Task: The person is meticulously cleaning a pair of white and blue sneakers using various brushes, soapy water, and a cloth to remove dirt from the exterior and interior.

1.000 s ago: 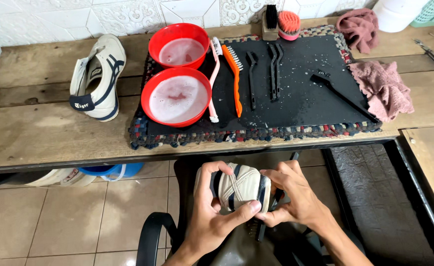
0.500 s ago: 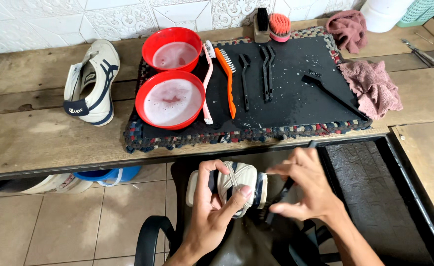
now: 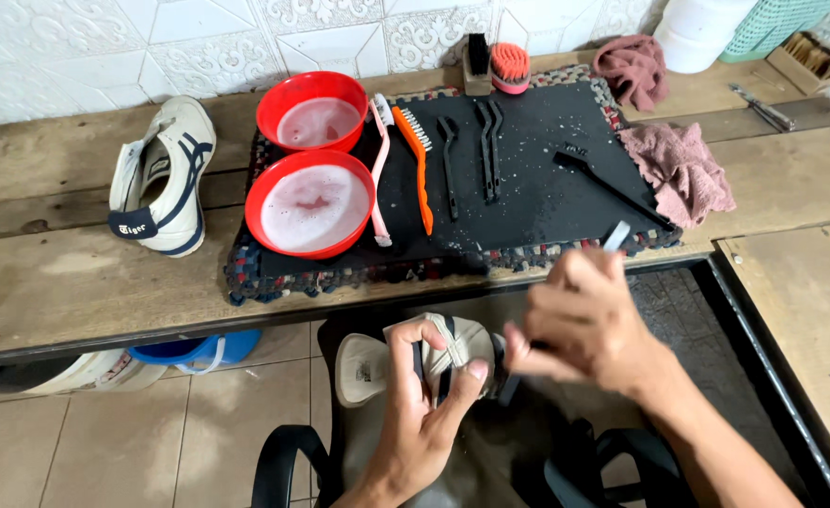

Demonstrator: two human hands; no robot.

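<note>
so the right hand (image 3: 589, 325) has come off the sneaker (image 3: 434, 357) and now pinches a thin brush (image 3: 614, 237), fingers closed on its handle. Left hand (image 3: 424, 414) still clamps the sneaker in the lap below the bench (image 3: 76, 292), so scrubbing looks about to start

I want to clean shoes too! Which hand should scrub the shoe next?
Probably the right hand: it grips a thin brush just beside the shoe, while the left hand is wrapped around that shoe, steadying it.
</note>
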